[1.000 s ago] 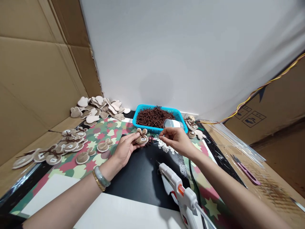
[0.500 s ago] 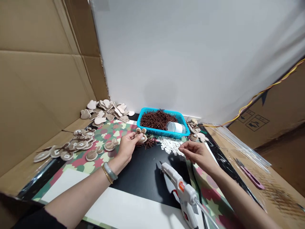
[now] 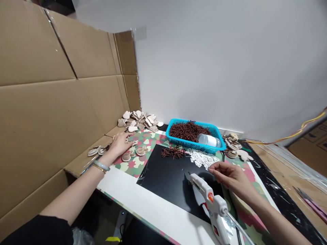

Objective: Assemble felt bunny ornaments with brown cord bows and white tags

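Observation:
My left hand [image 3: 120, 145] reaches over the group of rabbit-shaped felt patches at the left, fingers stretched and apart. It partly hides those patches, and what lies beneath it is unclear. Two plain brown rabbit patches [image 3: 140, 151] lie just to its right. My right hand [image 3: 227, 173] is closed in a pinch beside a heap of small white labels [image 3: 203, 158]; anything between its fingertips is too small to make out. In front of that hand a white hot glue gun [image 3: 208, 194] stands with its nozzle towards the black mat [image 3: 166, 178].
A blue basket [image 3: 167, 133] holds brown bows [image 3: 189, 131] and a clear jar [image 3: 208, 139]. More bows [image 3: 173, 152] lie before it. Felt patches [image 3: 140, 120] are piled at the back left, others [image 3: 232, 146] at the right. Pink-handled snips [image 3: 310, 202] lie far right. Cardboard [image 3: 97, 92] walls the left side.
My left hand has carried a rabbit patch with a bow from the middle to the group at the left. My view has turned left. The right hand keeps its pinch by the labels.

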Motion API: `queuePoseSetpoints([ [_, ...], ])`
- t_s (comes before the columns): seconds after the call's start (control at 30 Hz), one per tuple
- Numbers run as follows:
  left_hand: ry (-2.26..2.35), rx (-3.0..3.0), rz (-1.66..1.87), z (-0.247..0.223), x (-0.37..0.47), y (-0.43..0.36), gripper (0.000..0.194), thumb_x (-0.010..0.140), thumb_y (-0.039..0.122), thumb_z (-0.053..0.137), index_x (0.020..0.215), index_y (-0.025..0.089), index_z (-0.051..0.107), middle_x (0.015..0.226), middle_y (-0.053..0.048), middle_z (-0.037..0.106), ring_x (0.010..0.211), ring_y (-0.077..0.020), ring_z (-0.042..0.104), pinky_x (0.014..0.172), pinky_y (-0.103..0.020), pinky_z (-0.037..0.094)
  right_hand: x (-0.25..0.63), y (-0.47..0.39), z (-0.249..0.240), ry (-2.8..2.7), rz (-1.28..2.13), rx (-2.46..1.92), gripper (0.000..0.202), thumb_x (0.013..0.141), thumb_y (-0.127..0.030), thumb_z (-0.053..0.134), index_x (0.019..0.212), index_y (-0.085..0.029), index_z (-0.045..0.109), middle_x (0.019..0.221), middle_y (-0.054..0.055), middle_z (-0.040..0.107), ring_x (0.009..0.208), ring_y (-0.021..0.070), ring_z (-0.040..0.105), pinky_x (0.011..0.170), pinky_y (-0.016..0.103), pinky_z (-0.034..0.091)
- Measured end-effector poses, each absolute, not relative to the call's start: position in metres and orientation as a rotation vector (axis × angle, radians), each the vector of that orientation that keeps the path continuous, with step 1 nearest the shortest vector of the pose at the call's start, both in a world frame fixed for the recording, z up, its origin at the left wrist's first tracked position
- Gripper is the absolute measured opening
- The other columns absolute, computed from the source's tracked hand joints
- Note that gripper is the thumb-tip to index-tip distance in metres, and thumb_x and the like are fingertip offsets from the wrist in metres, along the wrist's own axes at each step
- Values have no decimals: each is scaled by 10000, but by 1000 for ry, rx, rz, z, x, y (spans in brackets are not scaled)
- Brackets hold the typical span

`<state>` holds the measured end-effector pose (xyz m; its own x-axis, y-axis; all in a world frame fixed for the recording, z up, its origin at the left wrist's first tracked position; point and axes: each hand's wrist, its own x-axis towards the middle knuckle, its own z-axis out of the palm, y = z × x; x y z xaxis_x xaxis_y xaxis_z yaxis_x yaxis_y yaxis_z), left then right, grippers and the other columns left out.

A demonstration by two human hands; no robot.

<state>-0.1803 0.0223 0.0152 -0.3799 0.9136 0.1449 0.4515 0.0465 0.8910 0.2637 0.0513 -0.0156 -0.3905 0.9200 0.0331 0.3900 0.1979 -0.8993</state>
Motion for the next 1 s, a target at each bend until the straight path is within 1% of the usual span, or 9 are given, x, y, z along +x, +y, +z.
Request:
queuePoseSetpoints([
  [0.1, 1938, 1618, 1091, 7, -168, 28, 271, 552, 266, 842, 807, 222, 762, 926, -92, 724, 1022, -331, 591, 833, -344, 411, 264, 50, -19, -1897, 1144, -1225, 370, 820, -547, 620, 743, -187, 658, 569, 10, 547, 507, 148, 473, 482, 266, 346],
  [0.27, 1817, 1678, 805, 3, -147, 37, 165, 539, 237, 813, 495, 182, 663, 484, -22, 609, 528, -204, 550, 565, -292, 363, 269, 47, -14, -1952, 1131, -1170, 304, 847, -463, 601, 779, -173, 664, 678, 45, 616, 585, 166, 529, 539, 278, 409],
  [0.43, 1640, 1582, 851, 5, -125, 37, 196, 659, 323, 780, 673, 139, 713, 599, -43, 668, 524, -170, 573, 505, -262, 388, 291, 24, 7, -2073, 1102, -1293, 172, 806, -294, 573, 881, -187, 685, 822, 63, 684, 719, 209, 611, 642, 306, 488],
  [0.53, 1394, 1306, 1028, 4, -102, 41, 284, 656, 340, 825, 809, 119, 732, 730, -62, 708, 613, -161, 625, 562, -252, 461, 309, -2, 8, -2148, 1127, -1312, 297, 785, -299, 566, 1040, -212, 692, 948, 70, 703, 698, 213, 622, 618, 318, 507],
  [0.6, 1261, 1115, 1083, 2, -83, 46, 323, 631, 310, 854, 861, 118, 733, 800, -68, 725, 681, -161, 658, 630, -254, 512, 314, -19, 2, -2182, 1061, -1295, 428, 786, -377, 608, 1187, -239, 669, 1137, 98, 681, 889, 280, 657, 730, 365, 543],
  [0.7, 1179, 939, 1086, 0, -58, 56, 365, 628, 241, 856, 950, 122, 733, 902, -89, 752, 774, -173, 701, 712, -262, 559, 301, -35, -8, -2213, 893, -1387, 604, 743, -490, 715, 1295, -262, 622, 1341, 125, 578, 1223, 380, 530, 963, 454, 484],
  [0.77, 1147, 899, 1078, -2, -44, 62, 355, 647, 201, 836, 978, 120, 735, 951, -103, 763, 818, -175, 716, 735, -247, 567, 283, -38, -11, -2213, 825, -1449, 619, 719, -508, 753, 1268, -251, 626, 1321, 133, 568, 1230, 379, 507, 1002, 477, 448],
  [0.9, 1054, 886, 1069, -7, -28, 66, 315, 694, 198, 812, 993, 128, 741, 1032, -108, 769, 896, -178, 726, 776, -229, 574, 245, -42, -13, -2148, 815, -1418, 258, 811, -437, 666, 945, -217, 664, 1079, 96, 622, 990, 287, 580, 883, 420, 489],
  [1.0, 1047, 885, 1081, -13, -24, 63, 323, 704, 232, 821, 1002, 136, 743, 1047, -105, 772, 909, -178, 728, 757, -218, 578, 232, -48, -16, -1956, 888, -1434, 257, 885, -456, 552, 848, -217, 638, 914, 81, 643, 840, 253, 588, 760, 367, 502],
])
